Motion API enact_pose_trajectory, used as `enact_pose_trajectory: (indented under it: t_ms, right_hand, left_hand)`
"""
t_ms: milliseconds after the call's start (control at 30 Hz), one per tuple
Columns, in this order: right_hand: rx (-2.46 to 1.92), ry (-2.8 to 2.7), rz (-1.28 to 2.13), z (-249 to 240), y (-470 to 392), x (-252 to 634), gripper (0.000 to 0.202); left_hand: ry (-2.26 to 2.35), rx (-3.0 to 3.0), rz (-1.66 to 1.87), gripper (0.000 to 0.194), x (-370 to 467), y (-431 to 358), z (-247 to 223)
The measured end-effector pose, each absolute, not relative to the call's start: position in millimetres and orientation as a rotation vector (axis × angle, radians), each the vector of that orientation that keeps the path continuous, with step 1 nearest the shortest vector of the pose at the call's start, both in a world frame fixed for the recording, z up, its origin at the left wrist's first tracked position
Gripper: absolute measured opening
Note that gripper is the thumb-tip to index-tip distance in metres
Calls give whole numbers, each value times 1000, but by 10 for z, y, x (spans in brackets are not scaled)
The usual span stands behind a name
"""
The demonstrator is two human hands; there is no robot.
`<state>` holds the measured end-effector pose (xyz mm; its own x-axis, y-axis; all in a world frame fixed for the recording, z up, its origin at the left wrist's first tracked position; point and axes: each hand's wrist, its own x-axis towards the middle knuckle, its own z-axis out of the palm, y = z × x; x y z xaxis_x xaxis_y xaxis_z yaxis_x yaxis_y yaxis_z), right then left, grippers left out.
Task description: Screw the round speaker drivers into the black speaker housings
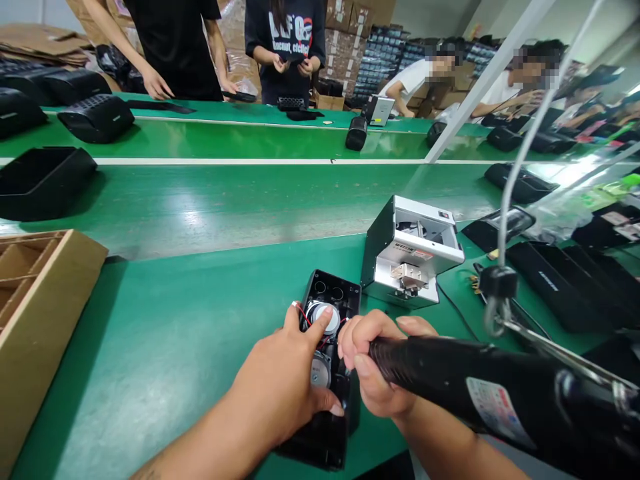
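The right grip (375, 390) is closed round the black tool (450, 367), whose tip is hidden; holding it square to the work should help. The left grip (280, 367), spread open, rests across the black housing (330, 437) toward the near edge of the tabletop (190, 333), where even pressure should stop skidding. Its red wires (303, 313) are best left unpinched. The silver machine (413, 253) stands just beyond, toward the far edge.

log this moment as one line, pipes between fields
left hand: on open black housing | right hand: grips black handheld tool | nearby: silver-and-black machine, cardboard box
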<state>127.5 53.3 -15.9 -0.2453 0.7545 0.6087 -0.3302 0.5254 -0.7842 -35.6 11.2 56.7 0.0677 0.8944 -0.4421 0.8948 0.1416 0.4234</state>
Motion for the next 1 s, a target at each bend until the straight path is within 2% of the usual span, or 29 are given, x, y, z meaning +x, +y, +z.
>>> enact_pose_trajectory:
  t_ms: [167,300,500,567,633,700,767,1000]
  right_hand:
    - [-377,-1433,1026,-236,579,1226,59]
    - [-374,-1434,989,-229,548,1164,58]
    - [-380,-1348,873,157,737,1212,37]
    - [-385,-1230,722,373,913,1369,44]
    - [-432,-1179,513,536,1112,1570,61]
    - [-484,-1235,349,598,1297,1748,69]
    - [-521,-1328,280,566,1431,1851,67]
    - [-646,-1371,438,477,1414,1818,46]
  left_hand:
    - [1788,1710,21,123,-398,99,571]
    - [1761,1710,76,107,-466,84,479]
    - [1832,1685,215,87,-622,161,85]
    - [1865,1674,244,76,-641,215,-12]
    - [1898,1661,282,71,-616,258,-66]
    - [1933,1631,338,72,-561,285,-90]
    - [1965,1576,381,76,-508,293,-98]
    - [1837,1459,328,82,-477,210,24]
